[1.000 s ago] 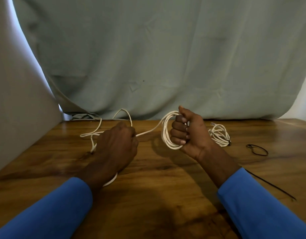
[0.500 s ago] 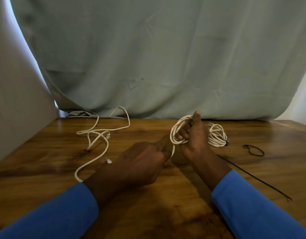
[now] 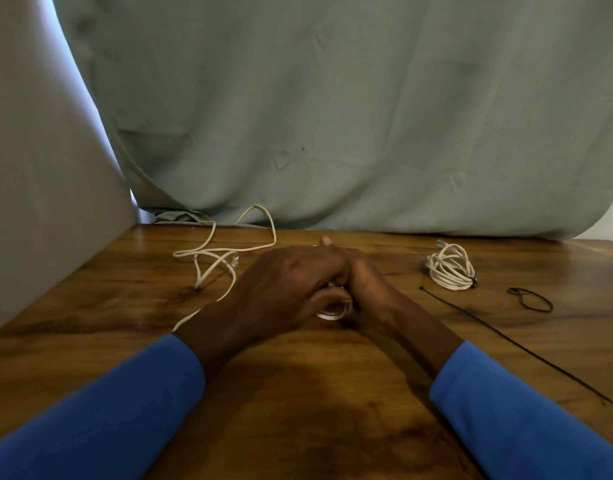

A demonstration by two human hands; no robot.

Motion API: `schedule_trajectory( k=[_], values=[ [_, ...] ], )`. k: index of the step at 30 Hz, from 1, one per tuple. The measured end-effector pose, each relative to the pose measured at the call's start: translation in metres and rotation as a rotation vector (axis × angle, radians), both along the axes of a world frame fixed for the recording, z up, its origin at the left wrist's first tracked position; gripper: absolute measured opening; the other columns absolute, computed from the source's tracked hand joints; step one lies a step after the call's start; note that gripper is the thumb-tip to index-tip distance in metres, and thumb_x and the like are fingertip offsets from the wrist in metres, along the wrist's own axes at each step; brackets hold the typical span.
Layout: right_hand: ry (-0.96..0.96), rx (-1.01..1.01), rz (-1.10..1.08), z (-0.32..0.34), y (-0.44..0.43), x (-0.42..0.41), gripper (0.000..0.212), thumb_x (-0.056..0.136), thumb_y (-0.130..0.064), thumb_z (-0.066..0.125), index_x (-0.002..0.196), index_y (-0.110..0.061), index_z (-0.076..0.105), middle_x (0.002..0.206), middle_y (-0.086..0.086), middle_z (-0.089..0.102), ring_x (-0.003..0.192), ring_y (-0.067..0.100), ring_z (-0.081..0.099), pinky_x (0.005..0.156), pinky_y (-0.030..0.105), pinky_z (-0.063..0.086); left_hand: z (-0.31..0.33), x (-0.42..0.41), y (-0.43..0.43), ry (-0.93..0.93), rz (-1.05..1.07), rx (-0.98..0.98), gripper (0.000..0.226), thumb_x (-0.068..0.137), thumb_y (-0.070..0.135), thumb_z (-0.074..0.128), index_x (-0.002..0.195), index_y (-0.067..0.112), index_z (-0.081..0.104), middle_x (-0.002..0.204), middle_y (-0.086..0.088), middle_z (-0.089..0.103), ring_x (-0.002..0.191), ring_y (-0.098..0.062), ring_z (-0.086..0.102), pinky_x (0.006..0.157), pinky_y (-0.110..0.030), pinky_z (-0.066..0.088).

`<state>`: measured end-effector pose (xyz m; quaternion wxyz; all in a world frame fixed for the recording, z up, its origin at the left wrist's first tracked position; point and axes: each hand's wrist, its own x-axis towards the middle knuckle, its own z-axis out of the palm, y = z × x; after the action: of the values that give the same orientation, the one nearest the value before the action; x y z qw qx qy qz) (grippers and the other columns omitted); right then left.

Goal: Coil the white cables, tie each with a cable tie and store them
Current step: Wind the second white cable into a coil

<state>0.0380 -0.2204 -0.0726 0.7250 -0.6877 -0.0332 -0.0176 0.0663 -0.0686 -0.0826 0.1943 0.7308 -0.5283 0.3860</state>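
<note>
White cable sits at frame centre, clamped between our two hands. Only a few loops show, low in the gap between the palms.

Blue sleeves fill both bottom corners, and our forearms converge toward centre over the wooden table.

Left hand lies on top. Its fingers curl over the right hand's knuckles and its thumb wraps the loops, so it is grasping the coil. Right hand closes on the same loops from the right. Its fingers are hidden under the left hand; only the thumb tip pokes up at the far side.

Black cable tie lies flat and straight, on a diagonal from lower right up toward the middle. It is near our right forearm but not touching it.

Slack tail of the cable runs out from under our left wrist to left of centre in loose bends. Its plug lies on the wood inside the tangle. The farthest bend rises against the curtain.

Second coil is at right of centre, bundled tight, with a dark tie at its right edge. It lies just beyond the head end of the loose cable tie.

Small black loop lies right of that coil, apart from it.

Grey-green curtain spans the top of the frame, with its hem at the table's back edge. Pale panel fills the upper left.
</note>
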Motion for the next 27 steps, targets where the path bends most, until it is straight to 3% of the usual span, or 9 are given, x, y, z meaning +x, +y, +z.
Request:
schedule_trajectory(
  k=[5, 7, 10, 12, 14, 18, 22, 25, 27],
  values=[
    [0.049, 0.076, 0.085, -0.002, 0.001, 0.001, 0.058, 0.109, -0.051, 0.032, 0.112, -0.004, 0.065, 0.104, 0.014, 0.073, 0.094, 0.018, 0.074, 0.083, 0.028, 0.059, 0.003, 0.007, 0.001, 0.032, 0.083, -0.091, 0.041, 0.085, 0.045, 0.080, 0.107, 0.019, 0.057, 0.104, 0.008, 0.051, 0.094, -0.009, 0.045, 0.080, -0.030, 0.037],
    [0.003, 0.053, 0.068, -0.003, -0.001, 0.000, 0.058, 0.111, -0.046, 0.028, 0.114, -0.003, 0.066, 0.095, 0.012, 0.074, 0.079, 0.013, 0.075, 0.069, 0.023, 0.061, 0.001, 0.006, 0.005, 0.295, 0.065, -0.131, 0.056, 0.081, 0.052, 0.082, 0.121, 0.026, 0.053, 0.114, 0.013, 0.059, 0.103, -0.004, 0.057, 0.085, -0.028, 0.047],
    [-0.054, -0.059, 0.002, -0.005, -0.002, 0.002, 0.065, 0.111, -0.048, 0.034, 0.098, 0.005, 0.069, 0.080, 0.024, 0.064, 0.072, 0.035, 0.060, 0.061, 0.033, 0.049, -0.005, 0.006, 0.007, 0.620, 0.003, -0.135, 0.051, 0.087, 0.053, 0.074, 0.130, 0.037, 0.052, 0.105, 0.022, 0.072, 0.098, 0.008, 0.067, 0.080, -0.020, 0.051],
    [-0.109, -0.110, -0.050, -0.009, -0.001, 0.006, 0.076, 0.107, -0.058, 0.039, 0.081, 0.009, 0.063, 0.072, 0.038, 0.056, 0.067, 0.038, 0.053, 0.063, 0.039, 0.045, -0.009, 0.009, 0.005, 0.607, -0.010, -0.157, 0.039, 0.094, 0.047, 0.069, 0.130, 0.033, 0.061, 0.103, 0.020, 0.075, 0.096, 0.007, 0.069, 0.081, -0.022, 0.052],
    [-0.119, -0.106, -0.076, -0.013, -0.002, 0.011, 0.086, 0.098, -0.069, 0.043, 0.092, 0.014, 0.062, 0.088, 0.051, 0.056, 0.080, 0.043, 0.059, 0.075, 0.049, 0.047, -0.010, 0.010, 0.003, 0.583, -0.010, -0.202, 0.036, 0.098, 0.039, 0.068, 0.133, 0.031, 0.066, 0.105, 0.018, 0.077, 0.097, 0.005, 0.071, 0.084, -0.023, 0.054],
    [-0.157, -0.099, -0.113, -0.015, -0.001, 0.011, 0.070, 0.108, -0.056, 0.035, 0.096, 0.006, 0.067, 0.083, 0.029, 0.063, 0.076, 0.037, 0.060, 0.069, 0.041, 0.050, -0.012, 0.014, 0.004, 0.414, 0.056, -0.235, 0.036, 0.098, 0.038, 0.068, 0.133, 0.026, 0.068, 0.116, 0.014, 0.075, 0.103, 0.003, 0.068, 0.087, -0.018, 0.050],
    [-0.154, 0.060, -0.151, -0.016, 0.010, 0.010, 0.066, 0.105, -0.058, 0.042, 0.103, 0.000, 0.071, 0.105, 0.043, 0.064, 0.095, 0.047, 0.063, 0.089, 0.058, 0.053, -0.011, 0.017, 0.004, 0.330, 0.107, -0.227, 0.035, 0.102, 0.043, 0.061, 0.130, 0.024, 0.067, 0.116, 0.008, 0.072, 0.104, -0.008, 0.066, 0.088, -0.026, 0.049],
    [-0.196, 0.037, -0.197, -0.018, 0.012, 0.015, 0.063, 0.107, -0.054, 0.039, 0.118, 0.005, 0.060, 0.096, 0.032, 0.060, 0.088, 0.040, 0.054, 0.071, 0.044, 0.049, -0.014, 0.018, 0.001, 0.331, 0.131, -0.239, 0.037, 0.103, 0.048, 0.052, 0.129, 0.024, 0.066, 0.114, 0.006, 0.071, 0.103, -0.010, 0.064, 0.088, -0.031, 0.049],
    [-0.210, 0.015, -0.195, -0.019, 0.011, 0.017, 0.061, 0.110, -0.049, 0.036, 0.123, 0.006, 0.057, 0.101, 0.036, 0.063, 0.086, 0.052, 0.057, 0.071, 0.047, 0.055, -0.015, 0.018, -0.002, 0.350, 0.128, -0.269, 0.036, 0.104, 0.047, 0.051, 0.126, 0.024, 0.067, 0.113, 0.005, 0.071, 0.103, -0.010, 0.064, 0.088, -0.033, 0.050]
  ],
)
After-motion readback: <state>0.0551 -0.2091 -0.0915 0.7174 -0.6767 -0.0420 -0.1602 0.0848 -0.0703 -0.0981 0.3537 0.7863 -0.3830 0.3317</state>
